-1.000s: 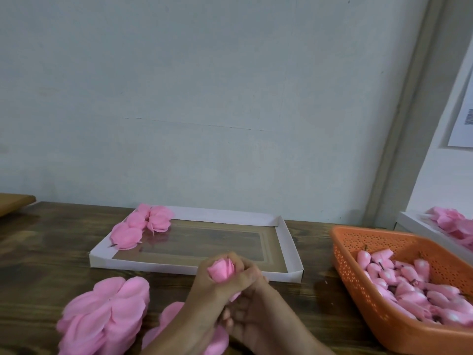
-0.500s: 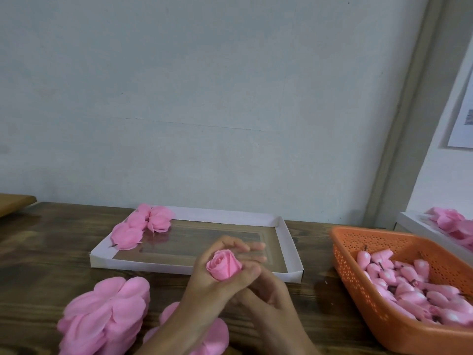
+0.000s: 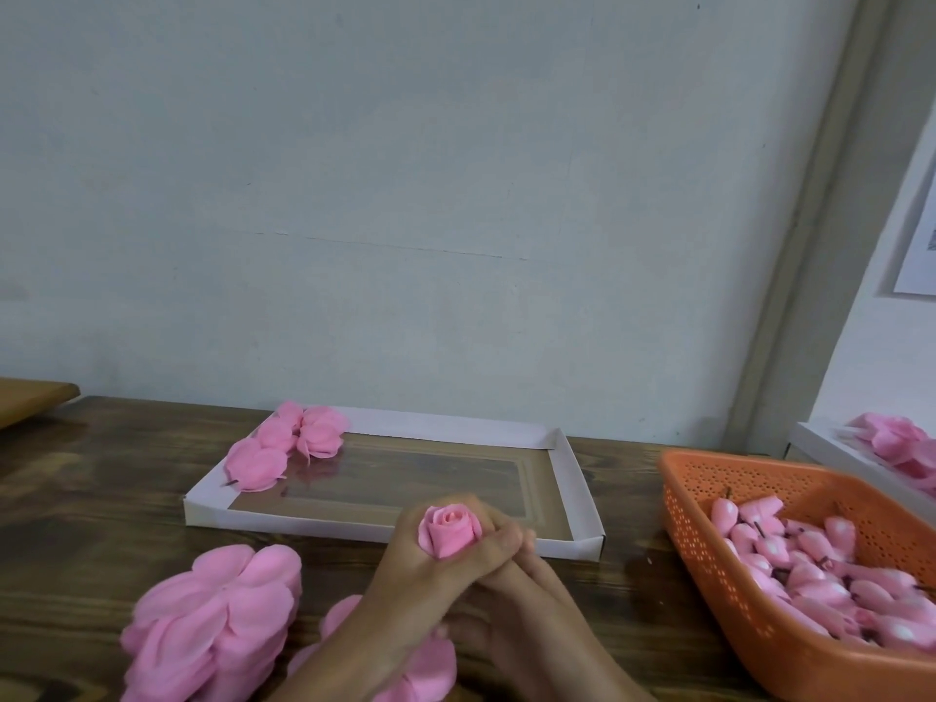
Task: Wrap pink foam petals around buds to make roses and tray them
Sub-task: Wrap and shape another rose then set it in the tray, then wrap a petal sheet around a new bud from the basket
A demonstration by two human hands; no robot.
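Fingers [image 3: 407, 524] of the left hand [image 3: 430, 570] are curling round the base of a pink foam rose [image 3: 450, 535], and I am watching it being held upright with the bloom facing up, just in front of the near rim of the white tray [image 3: 304, 521]. The right hand [image 3: 511, 585] is pressing against the left from below and to the right, its fingertips [image 3: 524, 538] lying beside the rose; I am not able to tell whether it is pinching anything. Under the left forearm a loose petal piece [image 3: 430, 666] is lying on the wooden table [image 3: 76, 504], with a thick stack of petals [image 3: 218, 625] sitting just to its left. Beyond the hands, the tray is holding finished roses [image 3: 299, 440] in its far left corner. To the right, an orange basket [image 3: 734, 615] is holding a heap of buds [image 3: 810, 564].
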